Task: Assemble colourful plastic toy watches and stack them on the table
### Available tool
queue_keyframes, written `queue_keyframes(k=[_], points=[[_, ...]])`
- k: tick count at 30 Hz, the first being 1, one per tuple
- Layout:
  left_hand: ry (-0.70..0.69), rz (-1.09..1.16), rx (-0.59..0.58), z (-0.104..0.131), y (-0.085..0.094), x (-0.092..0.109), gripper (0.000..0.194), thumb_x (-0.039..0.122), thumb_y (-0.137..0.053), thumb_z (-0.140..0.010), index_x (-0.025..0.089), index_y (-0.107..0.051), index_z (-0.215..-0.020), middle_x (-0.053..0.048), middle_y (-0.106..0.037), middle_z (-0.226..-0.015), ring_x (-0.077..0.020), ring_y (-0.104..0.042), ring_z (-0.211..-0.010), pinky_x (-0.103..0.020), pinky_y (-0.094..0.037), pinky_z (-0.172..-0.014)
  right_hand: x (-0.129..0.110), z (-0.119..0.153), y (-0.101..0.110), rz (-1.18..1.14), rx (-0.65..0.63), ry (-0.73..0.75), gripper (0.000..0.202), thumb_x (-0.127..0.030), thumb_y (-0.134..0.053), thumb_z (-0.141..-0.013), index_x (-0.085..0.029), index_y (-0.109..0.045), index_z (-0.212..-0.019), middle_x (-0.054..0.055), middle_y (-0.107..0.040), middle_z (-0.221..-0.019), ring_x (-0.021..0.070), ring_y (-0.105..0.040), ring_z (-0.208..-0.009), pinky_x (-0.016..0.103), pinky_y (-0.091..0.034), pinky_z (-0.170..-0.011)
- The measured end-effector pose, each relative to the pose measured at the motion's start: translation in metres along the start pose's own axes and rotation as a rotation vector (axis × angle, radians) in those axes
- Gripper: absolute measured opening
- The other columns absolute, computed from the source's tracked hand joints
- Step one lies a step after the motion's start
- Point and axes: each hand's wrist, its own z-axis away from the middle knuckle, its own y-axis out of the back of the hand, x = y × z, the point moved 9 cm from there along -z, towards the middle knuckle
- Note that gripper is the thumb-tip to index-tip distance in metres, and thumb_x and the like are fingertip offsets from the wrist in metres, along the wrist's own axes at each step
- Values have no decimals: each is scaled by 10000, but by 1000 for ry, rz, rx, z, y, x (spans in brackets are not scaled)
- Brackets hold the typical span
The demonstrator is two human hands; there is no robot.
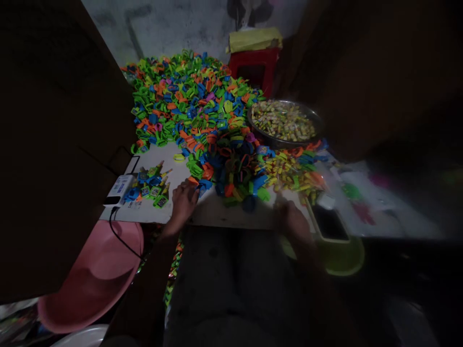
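Observation:
My left hand rests at the near edge of the board, fingers curled at an orange toy watch. Touching that spot is a blue toy watch. My right hand hovers by the board's front edge, smeared by motion, so its fingers and anything in them are unclear. Ahead of it lie small yellow candy-like pieces. Between both hands, in shadow, spreads the near part of a large heap of coloured plastic toy watches. To the left sits a small group of watches with yellow sticks.
A metal bowl of small wrapped pieces stands behind on the right, near a red stool. A white box with a cable is at left, a phone at right. Below are a pink basin and a yellow-green basin.

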Motion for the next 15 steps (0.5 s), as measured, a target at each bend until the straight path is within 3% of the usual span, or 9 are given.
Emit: queue_keyframes(k=[2, 5, 9, 11, 15], points=[[4, 33, -23, -3, -9, 3, 212, 308, -573, -847, 178, -705, -950, -131, -670, -1075, -299, -535, -1157, -492, -374, -1039, 2, 7, -2, -103, -13, 12, 384, -390, -412, -923, -134, -543, -1179, 141, -694, -943, 250, -646, -848, 313, -446, -672], [-7, 106, -63, 2, -12, 9, 105, 248, -617, -797, 197, -699, -839, -99, -686, -1120, -285, -541, -1196, -467, -399, -1046, -11, 21, -4, -342, 9, 151, 351, -408, -407, -889, -189, -615, -1068, 116, -700, -1040, 248, -644, -962, 341, -486, -789], [-15, 199, -147, 34, -2, 30, 130, 263, -555, -835, 205, -670, -847, -51, -729, -1029, -228, -665, -983, -363, -539, -856, -37, 51, -13, -630, -79, 211, 315, -467, -456, -841, -216, -631, -915, 71, -704, -929, 242, -646, -885, 356, -503, -787], [-32, 244, -191, 59, 8, 49, 152, 287, -530, -860, 206, -657, -878, -52, -725, -1053, -210, -683, -919, -335, -556, -795, -53, 69, -12, -694, -137, 215, 330, -476, -455, -863, -218, -616, -993, 47, -685, -899, 216, -634, -846, 332, -498, -761], [-169, 467, -278, 103, 34, 102, 210, 282, -574, -861, 216, -633, -1052, -90, -654, -1233, -222, -629, -1113, -357, -509, -949, -91, 96, 4, -814, -273, 274, 387, -429, -505, -873, -233, -552, -1203, -4, -630, -861, 162, -604, -786, 274, -478, -715]])
